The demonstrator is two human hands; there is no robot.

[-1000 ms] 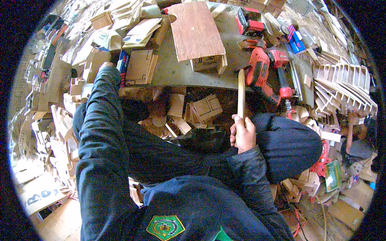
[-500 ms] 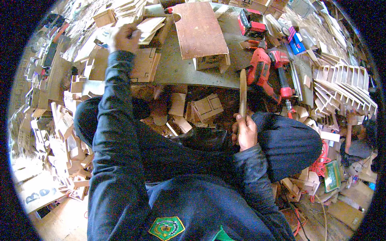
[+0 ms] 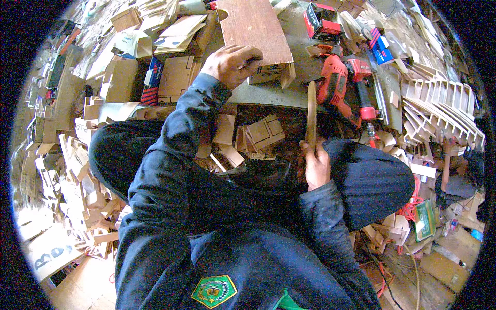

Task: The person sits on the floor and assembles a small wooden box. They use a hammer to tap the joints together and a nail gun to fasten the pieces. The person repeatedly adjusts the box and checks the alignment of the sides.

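Note:
My left hand (image 3: pixel 232 64) is over the near edge of a reddish-brown wooden board (image 3: pixel 256 28), its fingers curled together. What they pinch, if anything, is hidden. The board lies raised on a small wooden block or box (image 3: pixel 268 75) on the grey worktop (image 3: pixel 248 96). In my right hand (image 3: pixel 316 164), above my right thigh, a slim, slightly curved wooden stick (image 3: pixel 312 111) points away from me. Its lower end is hidden in the grip, and its far tip reaches the worktop's near edge, beside a red power tool (image 3: pixel 335 82).
Another red-and-black power tool (image 3: pixel 364 93) lies right of the first, with a red-and-black box (image 3: pixel 321 23) behind them. Thin wooden sheets (image 3: pixel 181 33) are stacked at the back left. Slatted wooden frames (image 3: pixel 439 108) stand at right. Wood offcuts (image 3: pixel 266 134) lie below the worktop.
My left hand has moved right and nearer, from the stacked sheets to the brown board. A blue-and-red box now shows where my forearm was. My right hand still holds the stick, nearly unmoved.

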